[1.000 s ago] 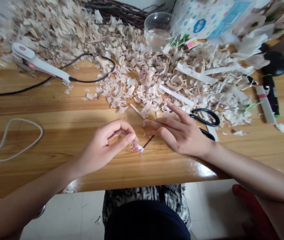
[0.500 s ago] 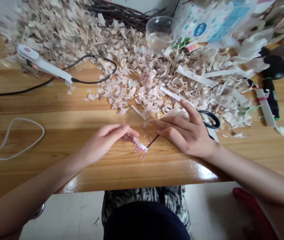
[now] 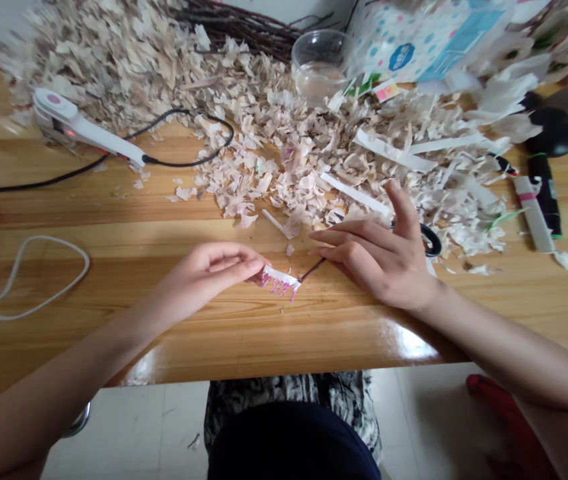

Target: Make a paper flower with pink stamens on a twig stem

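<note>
My left hand pinches the end of a white paper strip with pink fringe at its fingertips, over the wooden table top. A thin dark twig runs from that strip to my right hand, and its far end goes in under the fingers. The right thumb or finger points up and away, towards the pale curled wood shavings. The two hands stand a short way apart, with the strip and twig between them.
Black-handled scissors lie mostly under my right hand. Behind are a glass bowl of water, a dark twig bundle and a patterned box. A white corded heating tool lies at the left, with a white cable nearer.
The twig and fringed strip have swung from a slant to nearly level. My left fingers have closed around the strip's end, and my right hand has shifted slightly right.
</note>
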Tool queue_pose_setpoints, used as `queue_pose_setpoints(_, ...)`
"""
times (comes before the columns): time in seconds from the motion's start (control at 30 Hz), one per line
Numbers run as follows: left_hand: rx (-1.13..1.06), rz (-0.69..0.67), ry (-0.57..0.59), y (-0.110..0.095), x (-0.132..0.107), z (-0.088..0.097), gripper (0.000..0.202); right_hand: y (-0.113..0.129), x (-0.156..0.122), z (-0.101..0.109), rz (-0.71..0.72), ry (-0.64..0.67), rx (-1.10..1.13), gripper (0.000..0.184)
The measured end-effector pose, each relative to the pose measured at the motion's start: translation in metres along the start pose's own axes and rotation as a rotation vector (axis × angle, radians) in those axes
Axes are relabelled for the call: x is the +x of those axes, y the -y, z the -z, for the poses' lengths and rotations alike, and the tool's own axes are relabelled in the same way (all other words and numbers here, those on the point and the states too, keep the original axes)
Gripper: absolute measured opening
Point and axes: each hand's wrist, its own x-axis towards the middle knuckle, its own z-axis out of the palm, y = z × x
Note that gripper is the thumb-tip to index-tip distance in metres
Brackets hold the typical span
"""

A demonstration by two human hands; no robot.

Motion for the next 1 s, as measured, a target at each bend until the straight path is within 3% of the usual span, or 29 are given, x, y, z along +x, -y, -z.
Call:
queue_pose_setpoints(0.23,0.054,0.013,-0.003,0.0,0.0015,-0.0001,0.013,0.0,-0.0007,0.0005,-0.082,0.061,-0.002,0.026)
queue_pose_setpoints(1.0,0.098,-0.02,-0.075,-0.0037,0.0008,0.0004,0.014,-0.0015,0.0019,0.0016,0.072,-0.01,-0.088,0.021)
